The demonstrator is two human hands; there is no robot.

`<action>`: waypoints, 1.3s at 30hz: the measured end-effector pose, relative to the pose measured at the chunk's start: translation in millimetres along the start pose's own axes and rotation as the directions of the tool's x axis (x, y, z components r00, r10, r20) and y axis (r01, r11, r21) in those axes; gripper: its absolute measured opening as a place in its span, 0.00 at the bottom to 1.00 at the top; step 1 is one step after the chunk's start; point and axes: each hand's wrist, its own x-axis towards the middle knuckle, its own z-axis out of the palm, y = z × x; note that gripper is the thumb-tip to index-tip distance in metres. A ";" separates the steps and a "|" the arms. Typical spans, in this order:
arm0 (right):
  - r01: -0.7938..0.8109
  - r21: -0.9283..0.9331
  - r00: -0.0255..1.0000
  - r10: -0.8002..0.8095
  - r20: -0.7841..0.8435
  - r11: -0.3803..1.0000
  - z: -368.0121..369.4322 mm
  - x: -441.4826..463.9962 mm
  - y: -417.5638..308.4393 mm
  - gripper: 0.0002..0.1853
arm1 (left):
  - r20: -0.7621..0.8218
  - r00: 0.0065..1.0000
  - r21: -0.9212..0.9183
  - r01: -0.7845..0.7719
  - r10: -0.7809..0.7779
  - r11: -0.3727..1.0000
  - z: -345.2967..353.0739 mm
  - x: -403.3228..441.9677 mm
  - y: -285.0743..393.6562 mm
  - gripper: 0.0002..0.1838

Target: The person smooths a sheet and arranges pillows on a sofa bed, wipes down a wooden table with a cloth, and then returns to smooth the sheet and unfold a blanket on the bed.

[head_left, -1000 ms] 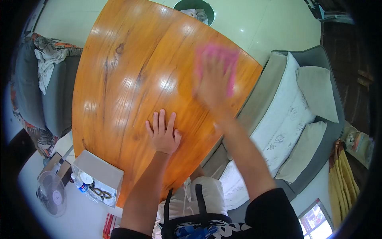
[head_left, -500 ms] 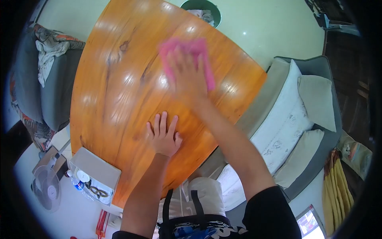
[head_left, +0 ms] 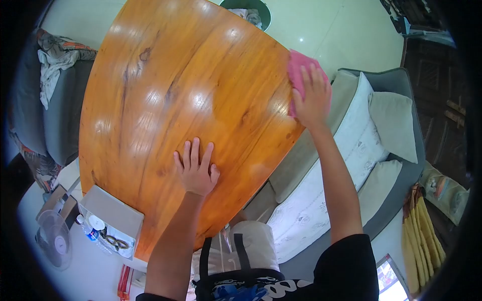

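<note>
A pink cloth (head_left: 297,64) lies at the right corner of the glossy wooden table (head_left: 165,115), partly over its edge. My right hand (head_left: 312,103) is on top of the cloth, holding it with the fingers stretched forward; part of the cloth is hidden beneath the palm. Nearer my body, my left hand (head_left: 198,175) rests flat on the tabletop, fingers spread, with nothing in it.
A grey sofa with a white patterned cover (head_left: 346,145) runs along the table's right side. Another grey seat (head_left: 70,110) stands left. Beyond the far edge is a green bucket (head_left: 266,17) with cloths. An open box (head_left: 113,213) sits at the lower left, near a fan (head_left: 54,241).
My right hand has swept the pink cloth rightward, from the upper middle of the table to its right corner. The left hand stays on the same part of the tabletop.
</note>
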 end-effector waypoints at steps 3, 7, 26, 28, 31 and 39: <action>-0.180 0.104 0.983 0.176 0.043 0.978 -0.4 7.2 23.4 0.33 | -0.019 1.000 -0.010 -0.008 0.008 1.000 -0.6 0.9 -0.2 0.30; -0.393 0.195 0.919 0.379 0.108 0.898 4.5 36.5 30.8 0.32 | -0.034 0.999 -0.023 -0.002 0.002 1.000 -1.1 1.4 1.0 0.31; -0.416 -0.045 0.898 0.403 -0.178 0.908 17.5 -25.7 -35.9 0.34 | -0.011 1.000 0.018 0.010 -0.010 1.000 -2.4 3.3 1.8 0.32; -0.430 -0.069 0.901 0.423 -0.099 0.900 5.2 -49.0 -68.2 0.35 | -0.015 1.000 0.014 0.025 -0.025 1.000 -4.3 -1.7 5.2 0.32; -0.287 -0.107 0.954 0.294 0.062 0.952 24.0 -178.0 -156.7 0.33 | -0.061 0.998 0.004 -0.001 0.001 1.000 2.0 4.1 3.4 0.32; -0.218 0.041 0.970 0.213 0.114 0.975 1.0 -149.3 -136.4 0.34 | 0.003 1.000 0.002 0.016 -0.016 1.000 -4.3 3.4 3.5 0.31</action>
